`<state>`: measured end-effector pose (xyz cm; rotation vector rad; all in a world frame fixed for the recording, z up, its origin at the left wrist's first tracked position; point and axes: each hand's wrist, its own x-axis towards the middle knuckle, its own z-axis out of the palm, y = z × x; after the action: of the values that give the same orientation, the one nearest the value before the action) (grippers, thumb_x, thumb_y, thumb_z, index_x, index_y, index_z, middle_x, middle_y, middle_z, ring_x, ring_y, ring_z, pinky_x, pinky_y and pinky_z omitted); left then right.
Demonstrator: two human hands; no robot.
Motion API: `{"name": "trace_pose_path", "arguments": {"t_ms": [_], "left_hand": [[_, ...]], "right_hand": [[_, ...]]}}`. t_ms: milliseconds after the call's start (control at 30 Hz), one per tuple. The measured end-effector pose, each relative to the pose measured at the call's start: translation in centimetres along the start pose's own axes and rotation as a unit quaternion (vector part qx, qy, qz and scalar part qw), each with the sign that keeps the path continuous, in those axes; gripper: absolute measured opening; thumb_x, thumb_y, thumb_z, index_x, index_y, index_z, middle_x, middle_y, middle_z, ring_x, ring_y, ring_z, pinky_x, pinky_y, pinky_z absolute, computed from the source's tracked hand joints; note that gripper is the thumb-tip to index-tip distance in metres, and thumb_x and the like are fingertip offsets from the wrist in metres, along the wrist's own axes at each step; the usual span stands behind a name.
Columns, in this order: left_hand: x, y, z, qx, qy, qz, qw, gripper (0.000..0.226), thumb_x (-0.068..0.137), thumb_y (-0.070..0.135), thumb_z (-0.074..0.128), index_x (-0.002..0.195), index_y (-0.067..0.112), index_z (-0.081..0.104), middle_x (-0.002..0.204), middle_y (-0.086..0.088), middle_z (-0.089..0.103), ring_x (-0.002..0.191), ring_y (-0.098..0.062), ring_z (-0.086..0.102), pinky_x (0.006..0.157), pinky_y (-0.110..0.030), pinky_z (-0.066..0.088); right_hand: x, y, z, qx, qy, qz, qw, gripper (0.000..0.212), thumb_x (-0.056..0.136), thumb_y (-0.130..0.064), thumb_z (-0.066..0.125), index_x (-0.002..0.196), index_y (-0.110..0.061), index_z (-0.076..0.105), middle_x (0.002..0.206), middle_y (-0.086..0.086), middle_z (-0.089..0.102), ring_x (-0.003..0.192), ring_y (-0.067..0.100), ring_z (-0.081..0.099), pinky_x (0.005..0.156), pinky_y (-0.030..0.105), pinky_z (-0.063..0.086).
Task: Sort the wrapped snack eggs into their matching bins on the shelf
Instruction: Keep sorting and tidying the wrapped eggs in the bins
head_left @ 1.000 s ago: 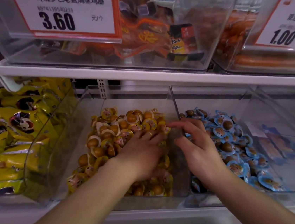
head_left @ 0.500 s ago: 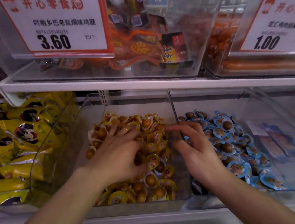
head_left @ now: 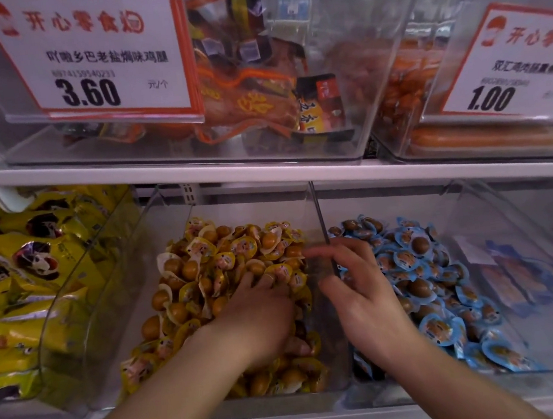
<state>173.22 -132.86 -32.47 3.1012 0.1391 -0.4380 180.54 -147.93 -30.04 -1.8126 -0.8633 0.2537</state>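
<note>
Yellow-wrapped snack eggs (head_left: 225, 260) fill the clear middle bin (head_left: 119, 296). Blue-wrapped snack eggs (head_left: 423, 271) fill the clear bin (head_left: 469, 221) to its right. My left hand (head_left: 263, 314) lies palm down in the yellow pile. Its fingers are pushed in among the wrappers, so the tips are hidden. My right hand (head_left: 360, 289) hovers over the divider wall (head_left: 319, 218) between the two bins. Its fingers are spread and reach left towards the yellow side, with the tips blurred. I see nothing held in it.
A bin of yellow snack packets (head_left: 17, 273) stands at the left. Flat blue packets (head_left: 516, 271) lie at the far right. The white shelf above (head_left: 264, 172) carries clear bins with a 3.60 price sign (head_left: 96, 57) and a 1.00 price sign (head_left: 511, 72).
My left hand swept left across the yellow pile, then came back right and dug in deeper. My right hand stayed at the divider. The view tilted upward.
</note>
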Motion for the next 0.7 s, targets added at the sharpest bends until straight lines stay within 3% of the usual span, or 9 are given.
{"name": "trace_pose_path", "arguments": {"t_ms": [100,200,300,367,433,500,567,633,700], "left_hand": [[-0.3,-0.1,0.6,-0.041,0.011,0.034,0.999,0.027,0.078,0.053,0.064,0.100,0.038,0.063,0.125,0.007,0.049,0.129,-0.024,0.035,0.112,-0.050,0.023],[-0.8,-0.1,1.2,-0.021,0.017,0.037,0.999,0.028,0.073,0.052,0.060,0.095,0.035,0.055,0.116,0.005,0.058,0.121,-0.025,0.048,0.105,-0.047,0.038],[-1.5,-0.5,0.6,-0.049,0.085,0.026,0.995,0.035,0.068,0.057,0.057,0.091,0.030,0.058,0.105,0.006,0.065,0.107,-0.023,0.056,0.091,-0.033,0.043],[-2.0,-0.8,-0.1,-0.117,0.172,0.007,0.978,0.031,0.068,0.052,0.067,0.092,0.034,0.059,0.096,0.013,0.064,0.100,-0.016,0.056,0.083,-0.031,0.044],[-2.5,-1.1,-0.9,-0.256,0.287,-0.031,0.923,0.026,0.070,0.045,0.076,0.089,0.035,0.063,0.088,0.016,0.065,0.092,-0.007,0.060,0.080,-0.028,0.048],[-3.3,-1.1,-1.9,-0.453,0.354,-0.078,0.815,0.020,0.074,0.036,0.082,0.088,0.030,0.069,0.084,0.011,0.069,0.082,-0.003,0.065,0.072,-0.019,0.051],[-3.9,-1.1,-2.5,-0.611,0.359,-0.095,0.699,0.015,0.081,0.023,0.079,0.094,0.025,0.071,0.087,0.000,0.073,0.082,-0.011,0.070,0.071,-0.021,0.056],[-4.6,-1.3,-2.6,-0.707,0.344,-0.123,0.606,0.017,0.087,0.010,0.072,0.101,0.019,0.073,0.093,-0.010,0.074,0.088,-0.022,0.072,0.073,-0.031,0.060],[-5.4,-2.3,-2.1,-0.704,0.365,-0.180,0.582,0.022,0.087,0.004,0.069,0.101,0.019,0.074,0.097,-0.010,0.075,0.087,-0.022,0.071,0.074,-0.035,0.057]], "right_hand": [[0.1,0.1,0.1,-0.002,0.006,-0.002,1.000,0.037,0.081,-0.033,0.049,0.111,-0.045,0.067,0.129,-0.017,0.040,0.111,-0.015,0.046,0.085,0.005,0.040],[0.0,-0.1,0.1,-0.013,0.003,-0.001,1.000,0.036,0.081,-0.035,0.048,0.109,-0.046,0.067,0.130,-0.018,0.039,0.116,-0.015,0.043,0.090,0.006,0.039],[0.0,-0.4,0.1,-0.019,-0.001,-0.004,1.000,0.037,0.081,-0.033,0.048,0.111,-0.043,0.067,0.132,-0.014,0.040,0.118,-0.015,0.041,0.090,0.001,0.035],[-0.3,-0.8,0.1,-0.050,0.001,-0.012,0.999,0.037,0.083,-0.034,0.048,0.115,-0.040,0.066,0.135,-0.011,0.041,0.122,-0.009,0.042,0.099,0.007,0.036],[-0.7,-1.5,-0.2,-0.160,0.044,-0.079,0.983,0.041,0.087,-0.034,0.048,0.123,-0.028,0.064,0.137,-0.003,0.043,0.128,0.010,0.044,0.107,0.030,0.040],[-0.8,-2.5,-0.7,-0.273,0.078,-0.187,0.940,0.042,0.087,-0.029,0.050,0.125,-0.016,0.063,0.134,0.008,0.049,0.124,0.027,0.047,0.104,0.042,0.041],[-0.7,-3.6,-0.5,-0.315,0.052,-0.253,0.913,0.039,0.086,-0.024,0.054,0.122,-0.012,0.063,0.123,0.010,0.056,0.113,0.029,0.053,0.101,0.044,0.043],[-1.1,-4.9,0.9,-0.323,-0.008,-0.255,0.912,0.038,0.087,-0.025,0.051,0.121,-0.015,0.063,0.110,0.004,0.061,0.099,0.025,0.058,0.088,0.040,0.050],[-1.5,-5.8,2.9,-0.301,-0.062,-0.192,0.932,0.043,0.087,-0.030,0.042,0.125,-0.020,0.060,0.110,0.000,0.061,0.094,0.022,0.060,0.078,0.036,0.053]]}}
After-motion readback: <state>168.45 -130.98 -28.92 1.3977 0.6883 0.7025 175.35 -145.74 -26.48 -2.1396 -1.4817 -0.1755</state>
